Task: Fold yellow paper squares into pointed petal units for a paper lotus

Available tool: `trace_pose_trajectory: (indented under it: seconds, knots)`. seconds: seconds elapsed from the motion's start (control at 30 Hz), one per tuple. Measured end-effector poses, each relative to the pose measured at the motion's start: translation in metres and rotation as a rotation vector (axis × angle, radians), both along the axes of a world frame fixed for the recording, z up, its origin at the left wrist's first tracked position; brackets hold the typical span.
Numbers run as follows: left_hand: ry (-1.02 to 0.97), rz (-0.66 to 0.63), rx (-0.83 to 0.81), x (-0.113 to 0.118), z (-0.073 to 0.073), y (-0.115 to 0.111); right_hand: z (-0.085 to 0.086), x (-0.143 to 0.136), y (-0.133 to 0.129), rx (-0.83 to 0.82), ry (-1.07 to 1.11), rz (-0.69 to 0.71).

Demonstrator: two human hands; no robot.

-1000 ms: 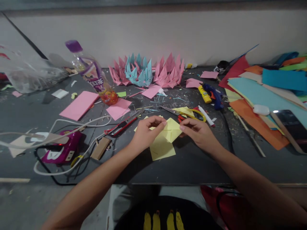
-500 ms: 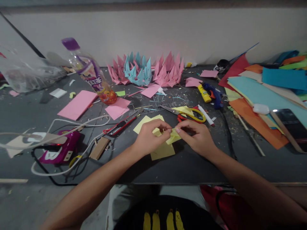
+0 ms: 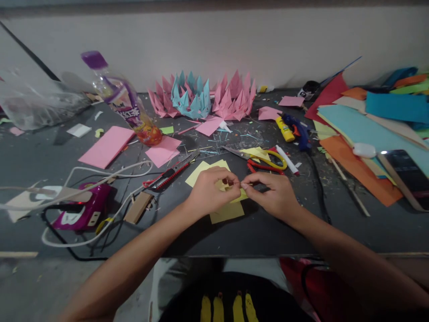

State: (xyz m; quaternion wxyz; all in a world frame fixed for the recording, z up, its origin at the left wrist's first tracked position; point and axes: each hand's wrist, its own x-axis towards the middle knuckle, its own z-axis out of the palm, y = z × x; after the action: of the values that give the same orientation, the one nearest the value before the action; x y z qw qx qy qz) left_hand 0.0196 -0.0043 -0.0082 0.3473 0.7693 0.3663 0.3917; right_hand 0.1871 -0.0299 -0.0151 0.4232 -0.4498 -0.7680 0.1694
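Between my fingertips is a small folded piece of yellow paper [image 3: 236,192], partly hidden by the hands. My left hand [image 3: 214,190] pinches it from the left with thumb and forefinger. From the other side my right hand [image 3: 271,193] pinches its upper edge, the fingertips of both hands nearly touching. Underneath lie several loose yellow paper sheets [image 3: 228,213] on the dark table [image 3: 201,241]. Just beyond my right hand are scissors [image 3: 258,160] with yellow and red handles. A red and black utility knife [image 3: 172,172] rests left of the sheets.
Folded pink [image 3: 234,98] and blue paper crowns [image 3: 191,100] stand at the back. A tilted drink bottle [image 3: 129,105], pink sheets [image 3: 106,146] and a purple power adapter [image 3: 83,210] with cables are left. Right are a blue glue gun [image 3: 300,132], coloured paper [image 3: 355,123] and a phone [image 3: 407,176].
My right fingertips have shifted slightly left, closer to my left fingertips, and less of the folded yellow paper shows. My left hand has hardly moved.
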Motion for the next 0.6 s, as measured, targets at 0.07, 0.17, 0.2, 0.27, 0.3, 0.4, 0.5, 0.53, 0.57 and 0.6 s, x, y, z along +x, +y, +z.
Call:
trace_pose_trajectory:
  seconds: [0.07,0.17,0.2,0.27,0.3,0.4,0.5,0.53,0.57,0.6]
  knots:
    - [0.003,-0.003,-0.028,-0.001,0.002,0.000,0.001,0.000,0.000,0.000,0.002,-0.004]
    - [-0.002,0.015,-0.067,-0.003,0.004,0.001,0.002,0.002,-0.001,-0.006,0.016,-0.055]
    - [0.000,0.027,-0.076,-0.005,0.004,0.002,0.002,0.002,-0.001,-0.012,0.027,-0.080]
    - [0.006,0.044,-0.087,-0.007,0.003,0.004,0.003,0.003,0.000,-0.031,0.057,-0.117]
    - [0.011,0.050,-0.092,-0.008,0.003,0.005,0.003,0.004,0.001,-0.045,0.074,-0.124]
    - [0.020,0.088,-0.099,-0.011,0.004,0.006,0.003,0.005,0.002,-0.091,0.135,-0.139]
    - [-0.033,0.073,-0.121,-0.011,0.006,0.006,0.005,0.005,0.004,-0.121,0.192,-0.144]
    - [-0.053,0.041,-0.135,-0.010,0.006,0.005,0.005,0.005,0.004,-0.123,0.202,-0.130]
    - [-0.066,0.003,-0.146,-0.009,0.006,0.004,0.005,0.004,0.004,-0.119,0.203,-0.111]
    - [-0.067,-0.029,-0.149,-0.007,0.005,0.003,0.004,0.003,0.003,-0.109,0.193,-0.089]
